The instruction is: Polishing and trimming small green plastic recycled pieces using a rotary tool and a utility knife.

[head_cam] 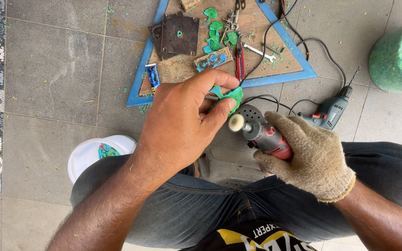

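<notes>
1. While the bare left hand [182, 125] pinches a green piece [229, 96] at centre, the gloved right hand [310, 155] wraps shut on a red grinder [264, 137], its pale tip just beside the piece.
2. At 12 o'clock, a triangular board [257, 28] carries finished-looking green pieces [215, 35], pliers [240, 62] and plates [178, 33].
3. At 2 o'clock, a drill [331, 110] lies on the floor; shaping appears under way.

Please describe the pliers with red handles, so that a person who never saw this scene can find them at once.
Look at the triangular wooden board with a blue border on the tiled floor, above the hands. Near its lower edge, right of centre, the red-handled pliers lie with handles pointing toward the person. A silver wrench lies just to their right, but only the pliers have red handles.
</notes>
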